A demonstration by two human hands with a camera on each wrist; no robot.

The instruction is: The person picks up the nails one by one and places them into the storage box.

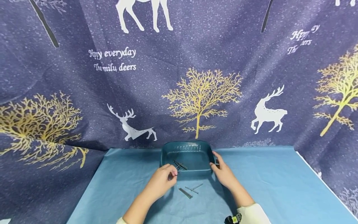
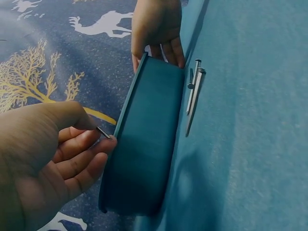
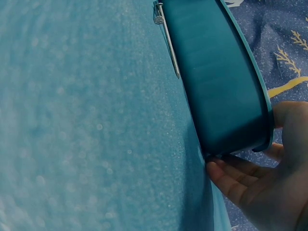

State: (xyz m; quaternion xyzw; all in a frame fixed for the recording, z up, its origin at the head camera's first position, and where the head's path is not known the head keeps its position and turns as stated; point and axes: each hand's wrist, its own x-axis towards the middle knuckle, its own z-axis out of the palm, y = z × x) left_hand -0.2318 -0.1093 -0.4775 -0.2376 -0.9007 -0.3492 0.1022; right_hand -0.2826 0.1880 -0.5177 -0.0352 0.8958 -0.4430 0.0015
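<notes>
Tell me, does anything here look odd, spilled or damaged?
The backdrop looks odd: its left text reads "Hppy everyday", and the right text is broken up, perhaps by folds. Several nails lie loose on the blue cloth outside the tray, while other nails lie inside. Nothing looks plainly damaged.

The head camera looks forward and down from farther away; both wrist cameras look from near, sharing the tray [image 2: 144, 130] and nails [image 2: 194, 98].
</notes>
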